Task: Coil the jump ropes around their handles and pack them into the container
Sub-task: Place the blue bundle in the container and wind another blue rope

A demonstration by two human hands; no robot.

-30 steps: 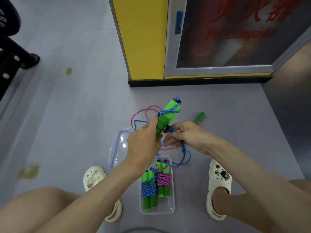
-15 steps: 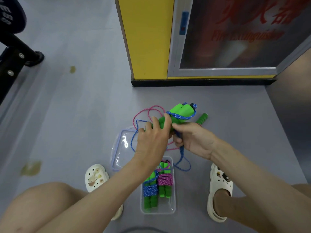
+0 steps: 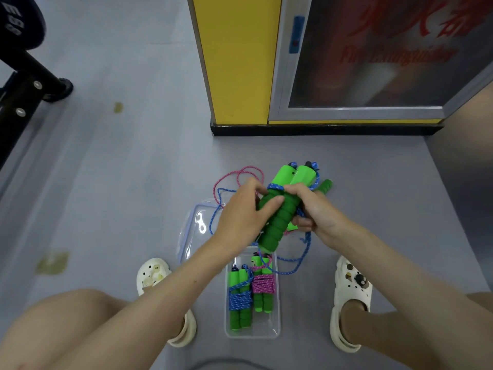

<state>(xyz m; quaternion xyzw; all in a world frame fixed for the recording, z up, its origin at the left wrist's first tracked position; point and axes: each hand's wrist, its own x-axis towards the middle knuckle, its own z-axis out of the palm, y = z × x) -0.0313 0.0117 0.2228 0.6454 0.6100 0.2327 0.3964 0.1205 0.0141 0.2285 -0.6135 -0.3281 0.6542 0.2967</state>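
A grey floor (image 3: 120, 182) fills most of the view. At its far side stands a glass-fronted fire extinguisher cabinet (image 3: 373, 62), with a tall yellow panel (image 3: 234, 57) joined to its left. A black metal frame (image 3: 21, 76) juts in at the far left.

The person's bare legs and forearms reach in from below, and a white clog (image 3: 153, 273) (image 3: 352, 287) sits on each foot. A clear plastic lid (image 3: 192, 231) lies flat on the floor, just beyond the left clog. Between the feet is the clear rectangular plastic container (image 3: 256, 333).

Above the container, both hands meet on a pair of green foam handles (image 3: 282, 209), held side by side and tilted up and away. The left hand (image 3: 240, 220) grips them from the left with its thumb across the foam. The right hand (image 3: 317, 212) is curled round them from the right.

A thin blue rope (image 3: 306, 249) makes a turn round the handles and trails in loose loops to the floor. A loose pink rope (image 3: 240, 173) lies beyond the hands. Inside the container lie a blue-wound bundle (image 3: 240, 300) and a pink-wound bundle (image 3: 262, 285). A single green handle (image 3: 326, 186) lies on the floor past the right hand.
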